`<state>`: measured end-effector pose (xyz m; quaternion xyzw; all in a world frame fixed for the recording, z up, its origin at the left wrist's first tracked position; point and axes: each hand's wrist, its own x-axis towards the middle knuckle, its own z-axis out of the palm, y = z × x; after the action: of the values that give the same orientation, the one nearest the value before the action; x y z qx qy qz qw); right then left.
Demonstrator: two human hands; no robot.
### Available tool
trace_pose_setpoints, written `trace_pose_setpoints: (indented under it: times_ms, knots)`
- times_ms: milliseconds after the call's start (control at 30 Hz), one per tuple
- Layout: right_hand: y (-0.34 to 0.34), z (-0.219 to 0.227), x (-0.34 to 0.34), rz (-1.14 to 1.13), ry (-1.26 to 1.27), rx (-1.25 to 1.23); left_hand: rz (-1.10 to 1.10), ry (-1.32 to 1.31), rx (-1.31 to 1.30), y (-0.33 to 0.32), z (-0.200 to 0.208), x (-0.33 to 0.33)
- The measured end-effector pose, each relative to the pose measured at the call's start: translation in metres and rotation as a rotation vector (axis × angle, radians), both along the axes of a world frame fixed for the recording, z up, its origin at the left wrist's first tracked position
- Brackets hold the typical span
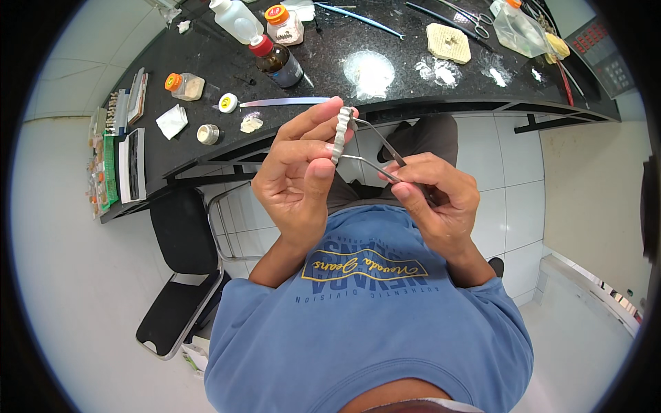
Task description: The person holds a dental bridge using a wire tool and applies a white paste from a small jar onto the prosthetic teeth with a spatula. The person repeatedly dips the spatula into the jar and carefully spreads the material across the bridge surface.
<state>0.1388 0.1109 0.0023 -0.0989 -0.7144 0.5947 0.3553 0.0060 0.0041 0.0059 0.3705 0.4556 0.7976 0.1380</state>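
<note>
By the near edge of the glossy black stone surface (189, 55), our left hand (296, 179) pinches a knobbly, silver-grey metal strip (341, 133) — our right hand (441, 196) grips a slim, two-armed grey metal tool (394, 153) reaching it.

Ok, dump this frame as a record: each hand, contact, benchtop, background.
left_hand: left hand pinches a wavy metal strip, held upright
right_hand: right hand holds a two-armed metal tool
contact: both arm ends reach the strip; exact touch points too small to tell
benchtop: dark benchtop with red-capped brown bottle, pale square block, scissors
background: black chair, left of the person
</note>
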Motion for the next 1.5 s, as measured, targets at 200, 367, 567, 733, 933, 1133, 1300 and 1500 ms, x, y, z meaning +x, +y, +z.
trace_pose_setpoints:
  times_ms: [200,367,567,733,933,1133,1300,1500]
  knots:
    - [-0.005,0.0,0.003,0.048,-0.129,-0.11,0.062,0.121,-0.139,-0.005,0.001,-0.004]
    - [-0.007,-0.017,-0.009,0.321,0.054,-0.675,0.118,0.051,-0.137,-0.007,0.005,0.001]
    - [-0.012,-0.032,-0.018,0.405,0.036,-0.772,-0.132,-0.129,-0.252,-0.012,-0.005,0.009]
    - [-0.014,-0.03,-0.022,0.402,-0.125,-0.698,-0.061,-0.392,-0.294,-0.018,-0.007,0.02]
    - [-0.002,-0.014,-0.037,0.294,-0.192,-0.158,-0.045,-0.377,-0.245,-0.031,-0.015,0.004]
    - [0.083,0.038,-0.094,-0.195,-0.163,0.814,0.063,-0.478,-0.253,-0.052,0.0,0.003]
    - [0.137,0.015,-0.164,-0.066,-0.266,1.158,0.076,-0.478,-0.199,-0.057,0.006,0.016]
    - [0.146,-0.006,-0.183,-0.084,-0.213,1.371,0.185,-0.443,-0.224,-0.062,0.01,0.036]
